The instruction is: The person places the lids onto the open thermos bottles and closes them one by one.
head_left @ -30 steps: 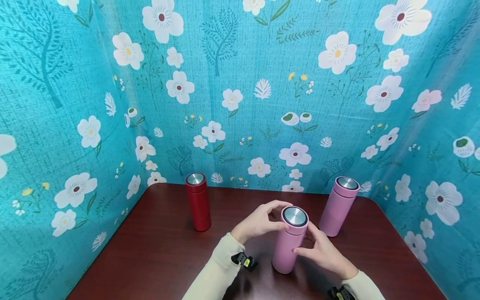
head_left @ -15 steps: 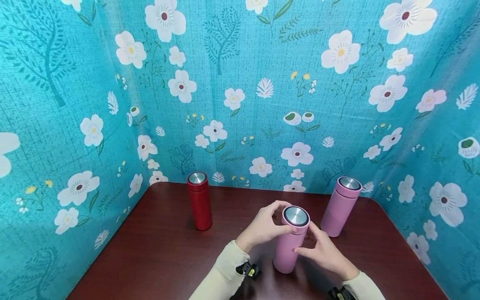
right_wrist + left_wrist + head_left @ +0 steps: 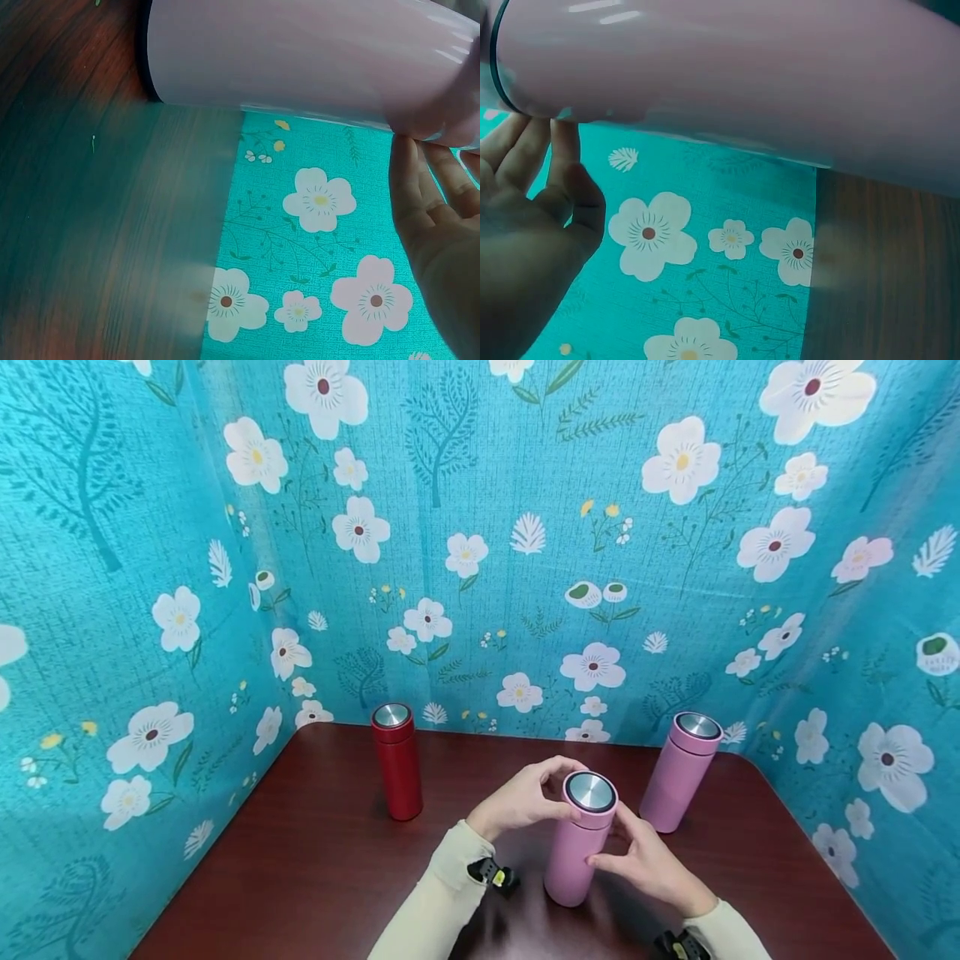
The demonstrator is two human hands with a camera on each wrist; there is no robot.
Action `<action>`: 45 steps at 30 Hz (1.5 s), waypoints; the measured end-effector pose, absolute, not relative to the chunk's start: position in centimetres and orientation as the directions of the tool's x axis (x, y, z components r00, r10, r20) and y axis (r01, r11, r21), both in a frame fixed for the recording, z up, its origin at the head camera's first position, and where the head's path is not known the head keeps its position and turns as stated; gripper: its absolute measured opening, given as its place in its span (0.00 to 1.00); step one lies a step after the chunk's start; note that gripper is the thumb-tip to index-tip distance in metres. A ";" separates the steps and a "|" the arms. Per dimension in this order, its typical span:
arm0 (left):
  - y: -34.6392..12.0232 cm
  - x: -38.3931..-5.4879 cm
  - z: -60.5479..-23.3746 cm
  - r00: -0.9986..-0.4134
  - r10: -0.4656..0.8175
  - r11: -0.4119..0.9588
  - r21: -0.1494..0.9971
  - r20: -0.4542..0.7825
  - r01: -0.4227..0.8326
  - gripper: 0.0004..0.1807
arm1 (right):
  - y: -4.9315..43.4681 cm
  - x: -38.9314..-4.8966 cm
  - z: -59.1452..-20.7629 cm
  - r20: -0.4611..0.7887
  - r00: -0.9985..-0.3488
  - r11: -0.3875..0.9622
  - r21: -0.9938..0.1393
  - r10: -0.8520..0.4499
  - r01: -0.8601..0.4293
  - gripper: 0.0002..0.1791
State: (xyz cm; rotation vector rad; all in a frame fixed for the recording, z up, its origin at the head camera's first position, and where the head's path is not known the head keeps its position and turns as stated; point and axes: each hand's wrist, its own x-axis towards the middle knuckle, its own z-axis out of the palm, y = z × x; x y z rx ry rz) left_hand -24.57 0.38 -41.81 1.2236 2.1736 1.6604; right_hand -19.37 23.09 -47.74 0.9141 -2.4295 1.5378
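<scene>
A pink thermos bottle [image 3: 573,860] with a silver-topped lid [image 3: 591,792] stands on the table, leaning slightly in the head view. My left hand [image 3: 525,800] grips the lid from the left, thumb at the front and fingers behind. My right hand [image 3: 654,867] holds the bottle's body from the right, its thumb across the front. The lid's dark seam shows in the left wrist view, where the left hand [image 3: 536,202] meets the bottle's top end. In the right wrist view, the right hand's fingertips [image 3: 405,154] touch the pink side. Fingertips behind the bottle are partly hidden.
A red thermos bottle [image 3: 399,768] stands upright at the back left of the dark wooden table [image 3: 300,860]. Another pink thermos bottle [image 3: 678,777] stands at the back right, close behind my right hand. A blue flowered cloth [image 3: 465,610] surrounds the table's back and sides.
My left thumb and wrist shifted slightly to the right half a second ago and are now back further left on the lid. The right hand and the bottle stay in place.
</scene>
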 end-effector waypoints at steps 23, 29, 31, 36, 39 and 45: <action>0.8 -22.6 -41.8 -0.756 0.505 0.162 0.814 0.417 0.558 0.29 | 22.9 -19.1 -47.6 0.382 -0.824 0.289 -0.804 -0.418 -0.519 0.42; 0.6 -23.7 -41.6 -0.714 0.593 0.113 0.839 0.373 0.532 0.28 | 23.0 -19.2 -47.4 0.392 -0.813 0.286 -0.795 -0.431 -0.535 0.43; 0.5 -24.1 -41.6 -0.702 0.618 0.098 0.852 0.353 0.514 0.28 | 23.0 -19.2 -47.5 0.399 -0.805 0.284 -0.789 -0.438 -0.545 0.43; 0.2 -24.6 -41.6 -0.673 0.660 0.079 0.860 0.335 0.505 0.28 | 22.9 -19.3 -47.5 0.400 -0.806 0.287 -0.788 -0.436 -0.545 0.43; 0.1 -24.5 -41.5 -0.664 0.666 0.076 0.855 0.340 0.513 0.28 | 22.8 -19.2 -47.5 0.395 -0.811 0.285 -0.793 -0.432 -0.538 0.43; 0.1 -23.2 -41.4 -0.672 0.635 0.105 0.820 0.380 0.563 0.30 | 22.8 -19.1 -47.5 0.373 -0.829 0.299 -0.805 -0.416 -0.512 0.43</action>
